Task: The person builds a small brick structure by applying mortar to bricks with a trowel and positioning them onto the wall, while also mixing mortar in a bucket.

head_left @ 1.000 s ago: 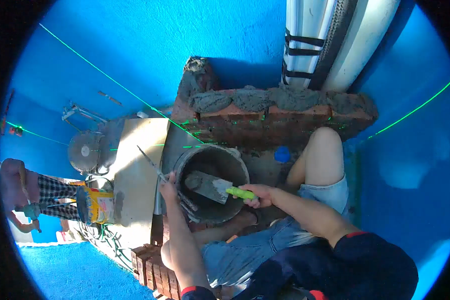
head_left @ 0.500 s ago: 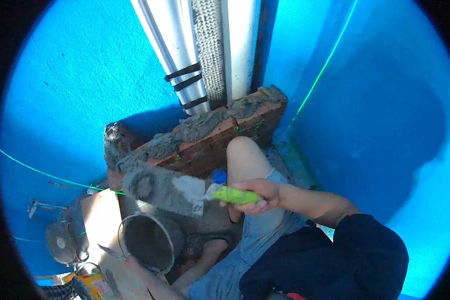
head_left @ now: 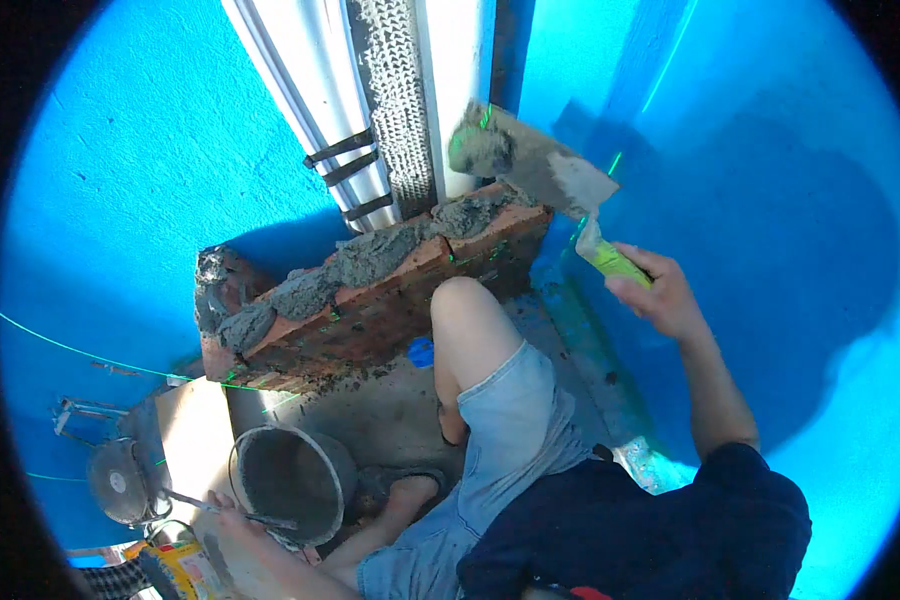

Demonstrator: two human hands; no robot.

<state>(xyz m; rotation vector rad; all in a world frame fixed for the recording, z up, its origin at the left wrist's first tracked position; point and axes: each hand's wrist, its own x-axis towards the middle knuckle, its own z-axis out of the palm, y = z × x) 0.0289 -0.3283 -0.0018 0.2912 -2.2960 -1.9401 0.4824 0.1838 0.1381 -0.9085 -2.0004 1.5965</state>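
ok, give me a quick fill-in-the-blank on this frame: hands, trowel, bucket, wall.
1. The right hand holds a trowel by its ____ handle.
2. The trowel blade carries a load of grey ____.
3. The left hand rests at the rim of a round ____ by the person's foot.
4. The low brick wall stands against a ____ painted surface.

Missing words: green; mortar; bucket; blue

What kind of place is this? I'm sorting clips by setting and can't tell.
Probably a small building site between blue-painted walls: a low brick wall topped with wet mortar, a mortar bucket, and a loaded trowel in the right hand.
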